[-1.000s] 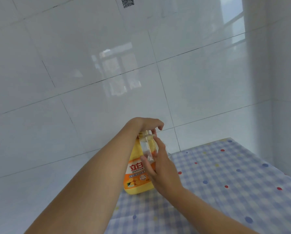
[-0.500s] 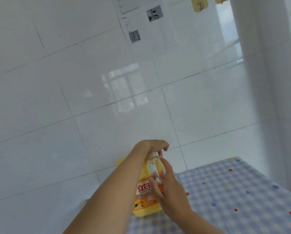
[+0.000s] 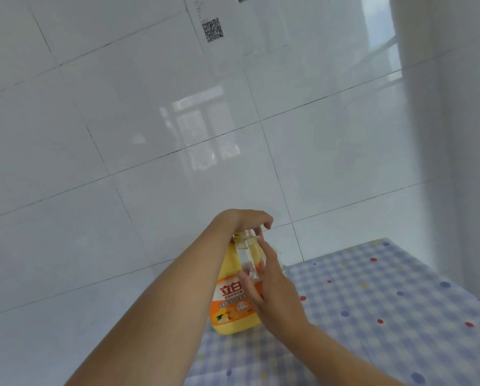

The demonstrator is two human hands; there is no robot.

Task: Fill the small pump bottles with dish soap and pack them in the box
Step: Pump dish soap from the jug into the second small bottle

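A yellow dish soap bottle with an orange label stands on the checked tablecloth's left edge, close to the wall. My left hand lies over its pump head, fingers curled down across the front. My right hand grips a small clear bottle and holds it upright against the front of the soap bottle, its mouth just under the pump's nozzle. The clear bottle looks nearly empty. The packing box and the other small bottles are out of view.
The table has a blue-and-white checked cloth with coloured dots and runs off to the right and towards me. A white tiled wall stands directly behind the bottle, with a QR code sheet stuck high up.
The view has tilted up and back down a little. Both hands stay at the soap bottle, left on the pump and right holding the clear bottle under the nozzle.
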